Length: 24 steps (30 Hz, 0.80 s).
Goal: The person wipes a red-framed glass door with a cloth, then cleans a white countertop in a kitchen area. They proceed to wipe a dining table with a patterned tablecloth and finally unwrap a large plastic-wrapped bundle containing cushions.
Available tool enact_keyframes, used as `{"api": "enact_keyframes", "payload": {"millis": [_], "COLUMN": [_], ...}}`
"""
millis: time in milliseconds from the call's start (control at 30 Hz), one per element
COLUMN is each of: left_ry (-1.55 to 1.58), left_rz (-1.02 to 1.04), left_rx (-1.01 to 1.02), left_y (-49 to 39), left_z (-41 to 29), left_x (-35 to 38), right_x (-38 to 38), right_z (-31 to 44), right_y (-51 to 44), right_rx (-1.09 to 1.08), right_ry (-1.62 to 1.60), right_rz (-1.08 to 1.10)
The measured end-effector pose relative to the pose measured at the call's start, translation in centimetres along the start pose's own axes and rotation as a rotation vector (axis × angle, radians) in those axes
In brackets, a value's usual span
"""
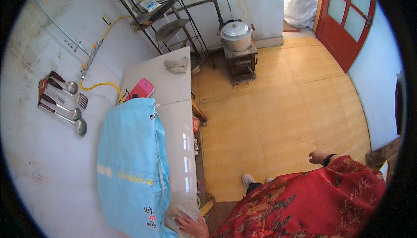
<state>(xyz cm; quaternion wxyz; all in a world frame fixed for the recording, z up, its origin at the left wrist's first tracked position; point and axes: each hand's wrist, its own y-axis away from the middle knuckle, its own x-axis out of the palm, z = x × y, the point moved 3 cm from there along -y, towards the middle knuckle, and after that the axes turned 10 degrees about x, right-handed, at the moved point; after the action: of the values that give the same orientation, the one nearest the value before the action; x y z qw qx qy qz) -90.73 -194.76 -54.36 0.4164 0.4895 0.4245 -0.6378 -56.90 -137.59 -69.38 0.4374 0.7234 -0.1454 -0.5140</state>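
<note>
My left hand (193,226) lies with fingers spread on a pale crumpled cloth (185,209), pressing it to the near end of the white counter (177,133). Beside that hand, along the wall, a light-blue fabric cover (130,159) drapes over something bulky that I cannot see; it bears writing. My right hand (317,157), with a black band at the wrist, hangs over the floor at my right side. Its fingers curl loosely, and I see nothing in them.
A pink flat object (141,89) and a grey folded cloth (176,65) lie toward the counter's far end. Ladles and a slotted turner (81,101) hang on the wall. Beyond are a metal rack (172,29) and a lidded pot (236,36) on a small stove (241,63). A red door (342,26) stands ajar.
</note>
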Motion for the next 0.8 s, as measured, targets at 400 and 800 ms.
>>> {"api": "enact_keyframes", "payload": {"millis": [400,800], "left_ry": [0.652,0.152], "left_rz": [-0.340,0.137], "left_rx": [0.321,0.205], "left_y": [-21.7,-32.0], "left_z": [-9.4,-20.2], "left_x": [-1.8,2.0], "right_x": [-7.5,-16.3], "right_z": [8.5,2.2], "right_y": [-3.5,-16.6], "right_rx": [-0.168,-0.017], "right_ry": [-0.097,-0.323], "right_rz": [-0.029,0.024]}}
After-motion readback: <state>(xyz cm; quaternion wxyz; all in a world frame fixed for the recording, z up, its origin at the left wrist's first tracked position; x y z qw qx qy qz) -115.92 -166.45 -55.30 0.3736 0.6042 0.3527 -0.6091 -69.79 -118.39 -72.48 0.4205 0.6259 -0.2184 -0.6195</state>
